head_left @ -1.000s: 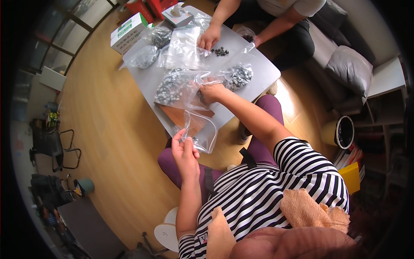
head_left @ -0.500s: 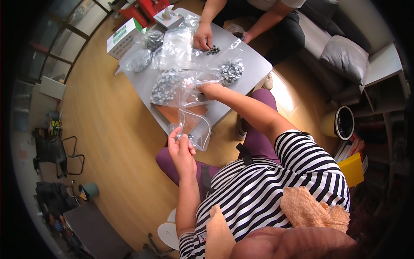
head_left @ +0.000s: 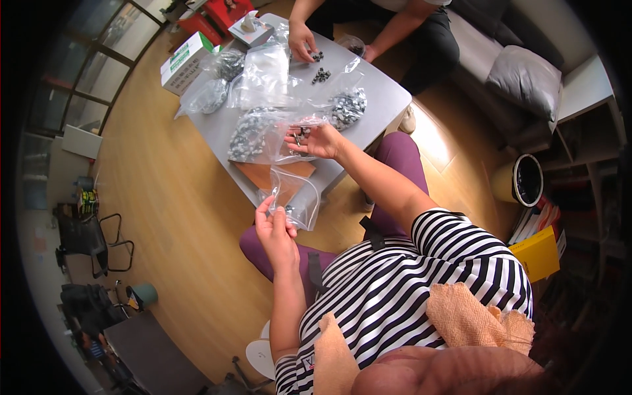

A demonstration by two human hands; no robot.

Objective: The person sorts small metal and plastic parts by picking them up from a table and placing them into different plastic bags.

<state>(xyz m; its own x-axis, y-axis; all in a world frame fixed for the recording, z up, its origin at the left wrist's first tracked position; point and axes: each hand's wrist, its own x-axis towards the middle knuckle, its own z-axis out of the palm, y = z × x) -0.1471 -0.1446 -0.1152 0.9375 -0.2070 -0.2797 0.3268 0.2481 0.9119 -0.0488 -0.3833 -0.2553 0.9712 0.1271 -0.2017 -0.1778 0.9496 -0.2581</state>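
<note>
My left hand (head_left: 277,232) pinches the edge of a clear zip bag (head_left: 304,197) just off the table's near corner. A few small dark bits show low in that bag. Above the table my right hand (head_left: 319,141) is palm up, fingers stretched out, with several small dark parts (head_left: 301,135) lying on it; their exact kind is too small to tell. Close beside it lies a large clear bag of black, grey and white pieces (head_left: 252,135). A similar bag of pieces (head_left: 349,108) sits farther right. An orange-brown sheet (head_left: 273,176) lies under the near bags.
Across the grey table (head_left: 388,99), a co-worker's hand (head_left: 302,41) touches small dark parts; a loose pile (head_left: 321,76) lies nearby. Flat clear bags (head_left: 264,76), filled bags, a white-green carton (head_left: 186,64) and a tissue box (head_left: 251,29) occupy the far left side.
My right hand has drawn back from the large bag and turned palm up, showing small dark parts. My left hand stays on the zip bag. The co-worker's hand has shifted off the pile.
</note>
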